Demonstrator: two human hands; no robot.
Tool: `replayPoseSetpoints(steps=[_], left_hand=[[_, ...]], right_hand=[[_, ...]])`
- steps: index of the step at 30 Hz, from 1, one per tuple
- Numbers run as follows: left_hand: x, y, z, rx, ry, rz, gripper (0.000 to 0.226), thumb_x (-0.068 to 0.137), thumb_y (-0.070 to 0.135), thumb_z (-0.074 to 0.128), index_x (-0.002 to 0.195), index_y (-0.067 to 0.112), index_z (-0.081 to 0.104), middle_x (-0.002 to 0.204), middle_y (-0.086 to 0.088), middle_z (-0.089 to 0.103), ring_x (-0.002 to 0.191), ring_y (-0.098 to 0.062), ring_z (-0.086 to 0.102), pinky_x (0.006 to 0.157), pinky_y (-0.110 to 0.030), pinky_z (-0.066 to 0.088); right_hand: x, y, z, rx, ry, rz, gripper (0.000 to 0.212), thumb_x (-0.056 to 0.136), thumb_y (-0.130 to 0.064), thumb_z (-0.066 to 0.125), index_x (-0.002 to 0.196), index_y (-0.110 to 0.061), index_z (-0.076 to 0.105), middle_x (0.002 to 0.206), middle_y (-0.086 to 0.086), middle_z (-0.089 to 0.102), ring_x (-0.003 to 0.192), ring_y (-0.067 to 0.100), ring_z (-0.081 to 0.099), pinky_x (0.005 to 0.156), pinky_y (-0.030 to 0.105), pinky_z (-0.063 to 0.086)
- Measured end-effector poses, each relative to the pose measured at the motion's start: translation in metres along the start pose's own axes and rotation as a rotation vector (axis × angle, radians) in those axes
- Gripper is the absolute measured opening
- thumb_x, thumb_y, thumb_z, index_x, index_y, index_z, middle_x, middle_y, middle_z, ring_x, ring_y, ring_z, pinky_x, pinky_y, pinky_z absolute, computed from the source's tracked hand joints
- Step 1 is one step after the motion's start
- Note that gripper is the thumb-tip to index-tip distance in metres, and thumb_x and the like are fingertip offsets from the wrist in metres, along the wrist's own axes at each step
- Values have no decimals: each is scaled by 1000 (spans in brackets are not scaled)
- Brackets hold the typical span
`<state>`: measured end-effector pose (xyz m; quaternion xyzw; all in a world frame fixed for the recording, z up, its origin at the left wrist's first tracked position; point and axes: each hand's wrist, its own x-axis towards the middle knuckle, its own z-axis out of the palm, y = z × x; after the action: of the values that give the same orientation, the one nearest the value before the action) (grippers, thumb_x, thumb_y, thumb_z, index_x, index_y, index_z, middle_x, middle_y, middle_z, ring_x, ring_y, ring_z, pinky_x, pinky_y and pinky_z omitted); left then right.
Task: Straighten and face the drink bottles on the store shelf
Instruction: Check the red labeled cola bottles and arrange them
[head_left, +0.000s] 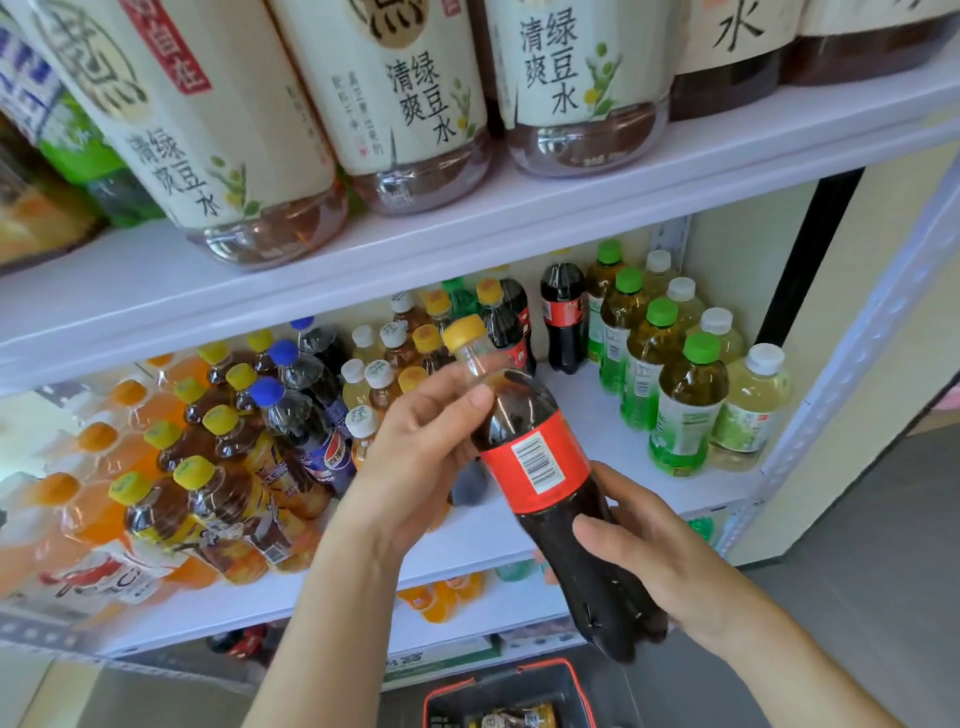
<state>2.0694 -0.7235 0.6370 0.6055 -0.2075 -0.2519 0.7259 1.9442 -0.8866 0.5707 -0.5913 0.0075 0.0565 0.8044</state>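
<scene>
Left hand (415, 452): fingers curled round the shoulder of a cola bottle (535, 462), thumb lying across the front just below the neck. Firm grip.

Right hand (644, 556): wrapped round the lower body of the same bottle, thumb across the front, fingers hidden behind. Both hands hold this 1 bottle and nothing else.

Cola bottle: off the shelf, held in the air in front of the middle shelf (587, 415). It is tilted, with the yellow cap (464, 332) up and to the left and the base down and to the right. Dark liquid, red label, barcode side facing the camera.

Behind it, a bare patch of white shelf board. More cola bottles (563, 317) stand upright at the back.

Right of the gap: a row of 4 green-capped tea bottles (685, 405), and beside them a row of 4 white-capped pale bottles (748, 405), all upright.

Left of the hands: blue-capped Pepsi bottles (311, 415), then yellow-capped brown tea bottles (208, 493), then orange soda bottles (88, 493) at the far left.

Upper shelf (519, 208): large bottles with cream labels (410, 104), printed side forward.

On the floor below: a black basket with a red rim (576, 691), with something inside that I cannot make out.
</scene>
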Motion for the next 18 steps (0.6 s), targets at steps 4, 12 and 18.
replayPoseSetpoints(steps=[4, 12, 18], left_hand=[[-6, -10, 10, -174, -164, -27, 90, 63, 36, 90, 140, 11, 49, 132, -27, 56, 117, -37, 53, 105, -58, 38], [-2, -10, 22, -120, 87, 55, 86, 51, 37, 96, 126, 15, 60, 108, -11, 71, 97, -28, 66, 86, -43, 57], [3, -12, 26, 24, 288, 99, 64, 61, 28, 84, 119, 12, 64, 97, -4, 73, 90, -21, 69, 78, -34, 59]], right_hand=[[-1, -3, 2, 136, -50, 46, 65, 69, -57, 79, 117, -17, 62, 96, 22, 69, 86, 36, 67, 72, 38, 54], [-3, 0, 2, 54, 39, 47, 61, 70, -70, 69, 114, -28, 67, 101, 9, 71, 92, 21, 69, 74, 28, 55], [-4, 11, 7, -279, 224, -39, 67, 70, -53, 75, 126, -54, 39, 96, -5, 69, 88, 16, 69, 77, 28, 53]])
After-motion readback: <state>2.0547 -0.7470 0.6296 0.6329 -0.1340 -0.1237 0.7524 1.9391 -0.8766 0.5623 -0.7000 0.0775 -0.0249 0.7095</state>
